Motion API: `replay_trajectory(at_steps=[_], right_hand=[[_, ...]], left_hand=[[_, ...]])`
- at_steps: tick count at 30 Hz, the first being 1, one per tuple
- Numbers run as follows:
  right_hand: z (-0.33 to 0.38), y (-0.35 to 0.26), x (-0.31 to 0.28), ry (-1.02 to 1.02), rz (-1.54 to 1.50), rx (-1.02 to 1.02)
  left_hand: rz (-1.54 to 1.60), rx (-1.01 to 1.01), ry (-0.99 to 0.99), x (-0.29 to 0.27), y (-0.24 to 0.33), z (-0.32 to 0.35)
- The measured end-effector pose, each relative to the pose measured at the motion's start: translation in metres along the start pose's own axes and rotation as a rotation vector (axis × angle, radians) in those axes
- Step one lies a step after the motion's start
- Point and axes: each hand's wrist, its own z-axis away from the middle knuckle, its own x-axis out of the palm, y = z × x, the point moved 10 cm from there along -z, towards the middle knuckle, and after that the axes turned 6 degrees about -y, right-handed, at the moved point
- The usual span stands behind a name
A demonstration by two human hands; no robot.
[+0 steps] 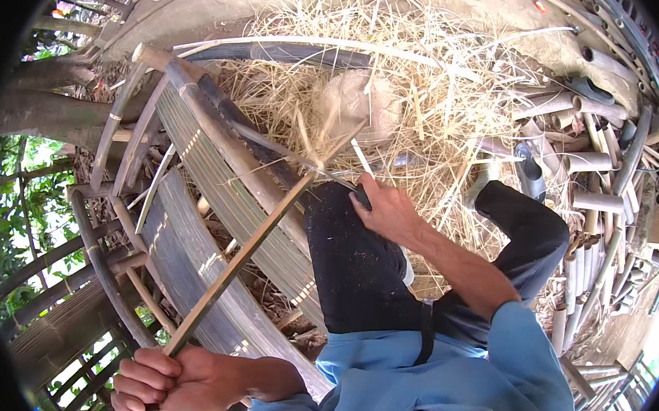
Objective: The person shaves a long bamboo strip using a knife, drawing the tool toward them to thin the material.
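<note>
A long bamboo strip (242, 261) runs slantwise from lower left up over my raised knee. My left hand (178, 388) is closed around its near end. My right hand (391, 213) grips a knife (338, 179) just beyond the knee, fingers wrapped round its dark handle. The blade meets the strip near the knee, where the strip's far part is blurred. Much of the handle is hidden by my fingers. A thin pale stick (362, 157) shows just past my right hand; I cannot tell whether the hand touches it.
Pale shavings (443, 83) lie heaped on the ground around a rounded stump or block (364, 104). A slatted bamboo bench (220, 167) stands at my left. Cut bamboo tubes (597, 202) are piled at right. A long bamboo strip (295, 44) lies across the far side.
</note>
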Motion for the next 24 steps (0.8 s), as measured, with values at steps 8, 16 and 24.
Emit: replay_trajectory(at_steps=[8,16,24], right_hand=[[-0.015,0.050,0.042,-0.074,0.028,-0.006],[-0.005,0.270,0.091,0.029,0.026,0.348],[-0.009,0.158,0.045,-0.080,-0.129,0.319]], left_hand=[[0.052,-0.059,-0.165,-0.004,-0.005,-0.020],[-0.312,0.012,0.092,0.000,-0.011,-0.026],[0.431,-0.299,-0.133,0.024,-0.026,-0.018]])
